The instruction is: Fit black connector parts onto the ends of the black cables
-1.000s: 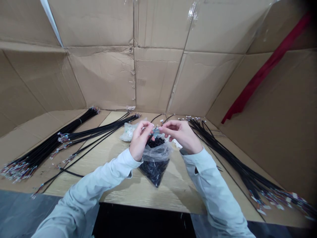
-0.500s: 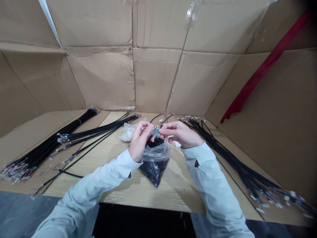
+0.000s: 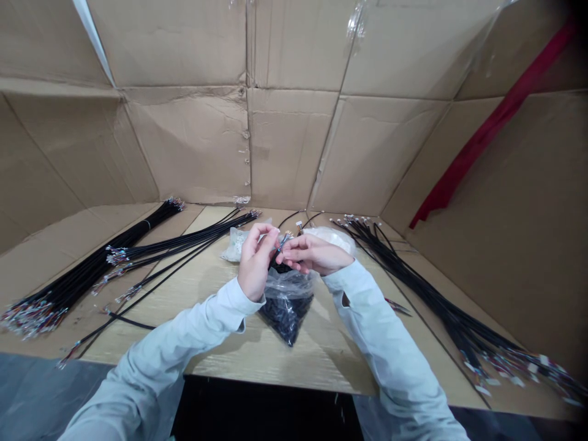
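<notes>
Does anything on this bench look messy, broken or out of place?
Nothing looks spilled or broken. The clear plastic bag of small black parts lies open but contained. The black cable bundles lie in rows; one loose black cable curls apart near the wooden table's front edge.

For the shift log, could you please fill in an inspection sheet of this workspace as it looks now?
Surface: wooden table, cardboard at both sides.
Job's things: cable end pinched between both hands; clear bag of black parts beneath.
Clutter: bag of white parts.
Grippers: left hand and right hand closed on the cable end.
Cables: left bundle; right bundle.
Surroundings: cardboard walls, red strip.
</notes>
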`<state>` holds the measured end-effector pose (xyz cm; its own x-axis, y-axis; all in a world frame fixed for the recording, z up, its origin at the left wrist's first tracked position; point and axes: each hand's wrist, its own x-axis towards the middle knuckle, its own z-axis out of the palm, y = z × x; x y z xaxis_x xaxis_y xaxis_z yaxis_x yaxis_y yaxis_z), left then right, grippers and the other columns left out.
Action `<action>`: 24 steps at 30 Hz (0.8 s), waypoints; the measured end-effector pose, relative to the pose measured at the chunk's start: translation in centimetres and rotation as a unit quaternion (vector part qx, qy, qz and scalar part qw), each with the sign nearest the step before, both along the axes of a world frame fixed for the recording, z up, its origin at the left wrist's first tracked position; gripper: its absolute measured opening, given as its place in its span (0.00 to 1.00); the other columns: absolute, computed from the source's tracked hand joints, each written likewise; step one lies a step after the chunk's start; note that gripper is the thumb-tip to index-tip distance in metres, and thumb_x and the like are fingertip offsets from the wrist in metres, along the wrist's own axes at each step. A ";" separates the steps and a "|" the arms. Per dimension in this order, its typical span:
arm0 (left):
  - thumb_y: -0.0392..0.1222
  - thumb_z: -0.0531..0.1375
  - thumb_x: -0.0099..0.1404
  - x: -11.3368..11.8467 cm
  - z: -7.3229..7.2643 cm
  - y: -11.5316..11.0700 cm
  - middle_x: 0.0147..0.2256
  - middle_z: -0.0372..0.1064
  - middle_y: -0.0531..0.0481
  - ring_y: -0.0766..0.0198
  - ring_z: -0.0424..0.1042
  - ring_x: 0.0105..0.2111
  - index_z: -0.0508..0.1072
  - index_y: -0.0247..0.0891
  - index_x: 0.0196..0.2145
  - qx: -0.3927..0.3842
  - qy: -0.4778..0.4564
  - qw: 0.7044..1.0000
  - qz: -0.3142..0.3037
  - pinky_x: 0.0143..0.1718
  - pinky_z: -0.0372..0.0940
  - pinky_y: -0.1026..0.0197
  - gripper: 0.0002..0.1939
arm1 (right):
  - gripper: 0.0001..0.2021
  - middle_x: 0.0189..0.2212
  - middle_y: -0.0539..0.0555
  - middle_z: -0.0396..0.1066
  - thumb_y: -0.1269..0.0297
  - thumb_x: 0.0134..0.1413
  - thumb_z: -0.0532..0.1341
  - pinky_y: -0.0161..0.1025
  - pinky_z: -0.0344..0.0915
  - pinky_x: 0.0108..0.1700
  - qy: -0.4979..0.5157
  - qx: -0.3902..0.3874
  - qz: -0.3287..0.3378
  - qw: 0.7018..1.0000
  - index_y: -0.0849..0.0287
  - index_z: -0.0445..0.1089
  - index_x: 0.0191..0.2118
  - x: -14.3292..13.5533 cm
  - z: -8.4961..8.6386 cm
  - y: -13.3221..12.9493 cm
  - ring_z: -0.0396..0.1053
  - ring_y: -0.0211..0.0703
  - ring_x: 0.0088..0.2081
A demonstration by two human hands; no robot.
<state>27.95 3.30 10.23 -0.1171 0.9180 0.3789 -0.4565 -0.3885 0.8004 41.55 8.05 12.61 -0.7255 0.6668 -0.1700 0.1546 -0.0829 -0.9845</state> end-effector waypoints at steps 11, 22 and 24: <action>0.44 0.57 0.57 0.1 0.3 0.1 0.26 0.56 0.55 0.73 0.58 0.23 0.61 0.38 0.30 -0.005 -0.025 0.999 -0.026 0.22 0.57 0.69 0.09 | 0.17 0.40 0.55 0.68 0.55 0.51 0.56 0.29 0.67 0.28 0.034 0.336 -0.227 0.914 0.60 0.69 0.42 0.3 1.9 -2.5 0.65 0.34 0.36; 0.44 0.56 0.58 0.0 0.1 0.3 0.25 0.57 0.56 0.73 0.60 0.23 0.61 0.38 0.31 0.003 -0.013 1.000 -0.024 0.23 0.57 0.69 0.08 | 0.11 0.40 0.54 0.69 0.59 0.51 0.57 0.29 0.65 0.32 -0.063 0.515 -0.274 0.810 0.58 0.73 0.35 -0.3 2.1 -4.5 0.67 0.37 0.41; 0.43 0.56 0.59 0.0 0.0 0.3 0.25 0.57 0.56 0.73 0.60 0.23 0.61 0.38 0.31 0.005 -0.012 1.000 -0.026 0.24 0.56 0.69 0.08 | 0.10 0.40 0.54 0.68 0.60 0.50 0.58 0.29 0.65 0.32 -0.042 0.507 -0.267 0.818 0.58 0.73 0.34 -0.3 2.1 -4.6 0.67 0.36 0.41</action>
<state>27.98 3.60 10.25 -0.0777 0.9193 0.3858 -0.4959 -0.3713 0.7850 41.25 3.47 14.76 -0.2990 0.7138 0.6333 0.4341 0.6928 -0.5759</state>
